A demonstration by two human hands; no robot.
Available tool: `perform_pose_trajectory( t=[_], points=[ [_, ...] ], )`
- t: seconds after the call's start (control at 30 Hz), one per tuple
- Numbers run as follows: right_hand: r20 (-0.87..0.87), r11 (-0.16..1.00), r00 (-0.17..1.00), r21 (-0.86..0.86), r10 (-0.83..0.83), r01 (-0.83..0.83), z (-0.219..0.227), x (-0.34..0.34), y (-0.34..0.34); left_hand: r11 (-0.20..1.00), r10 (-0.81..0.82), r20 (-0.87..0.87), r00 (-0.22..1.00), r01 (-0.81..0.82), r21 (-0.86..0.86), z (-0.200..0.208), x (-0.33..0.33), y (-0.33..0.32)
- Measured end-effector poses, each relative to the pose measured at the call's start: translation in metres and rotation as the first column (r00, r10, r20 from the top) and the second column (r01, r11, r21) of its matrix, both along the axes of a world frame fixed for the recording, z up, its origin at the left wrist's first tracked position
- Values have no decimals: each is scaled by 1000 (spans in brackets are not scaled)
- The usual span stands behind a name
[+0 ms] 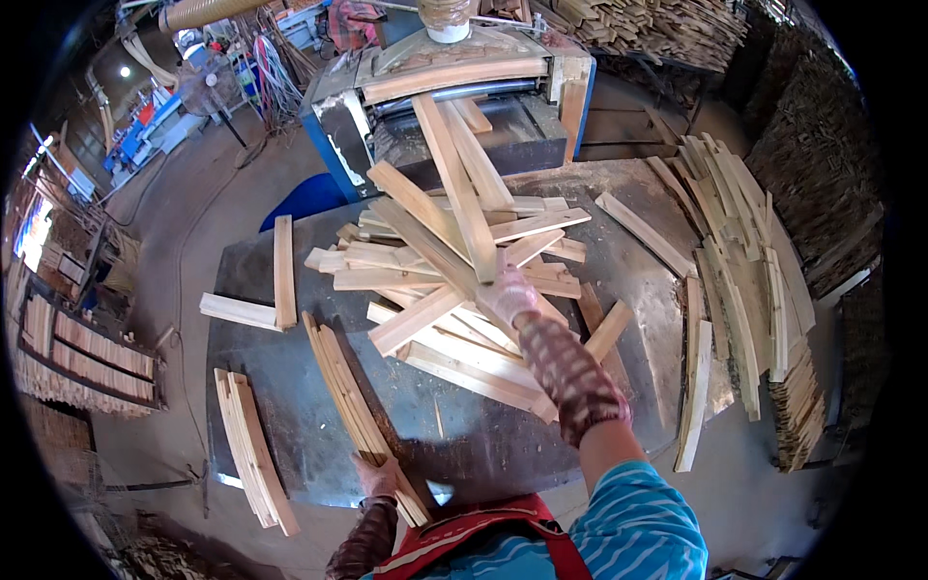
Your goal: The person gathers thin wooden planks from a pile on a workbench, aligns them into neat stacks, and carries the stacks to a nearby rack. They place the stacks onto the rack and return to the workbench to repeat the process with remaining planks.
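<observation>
My left hand (375, 476), at the table's near edge, is closed on the near end of a narrow bundle of wooden slats (346, 391). Farther up, my right hand (509, 293) reaches over a loose heap of pale boards (454, 324). Its fingers are closed at the near end of a wooden board (425, 237) that slants to the upper left; the fingertips are partly hidden. Beside that hand, another long board (452, 179) runs from the heap up to the mouth of a planer-like machine (464, 82).
A dark metal table (290, 377) carries the heap. At its left lie two loose boards (283, 271) and a separate slat stack (253, 449). Rough slats (735, 261) pile up on the right. Racked wood (87, 353) stands at far left, more timber (648, 29) behind.
</observation>
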State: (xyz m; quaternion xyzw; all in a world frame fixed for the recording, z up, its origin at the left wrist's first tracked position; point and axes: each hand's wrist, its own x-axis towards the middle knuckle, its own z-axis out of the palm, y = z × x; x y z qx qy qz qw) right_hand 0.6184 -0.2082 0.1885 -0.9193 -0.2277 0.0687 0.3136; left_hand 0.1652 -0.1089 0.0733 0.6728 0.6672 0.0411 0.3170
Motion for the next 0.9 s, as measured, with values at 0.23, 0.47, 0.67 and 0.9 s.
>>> perform_pose_trajectory(
  t=[0.23, 0.47, 0.67, 0.9],
  points=[
    [-358, 972, 909, 170, 212, -160, 23, -113, -42, 881, -260, 729, 633, 464, -88, 95, 141, 2],
    [309, 924, 940, 296, 146, -241, 9, -61, -14, 562, 312, 829, 464, 613, -555, 150, 264, 32],
    [32, 981, 999, -193, 12, -5, 51, 83, 27, 347, 571, 783, 248, 791, -504, 186, 297, 51],
    [-318, 951, 934, 304, 161, -61, -6, -34, -24, 449, 630, 756, 178, 711, -541, 203, 278, 59]
  ],
)
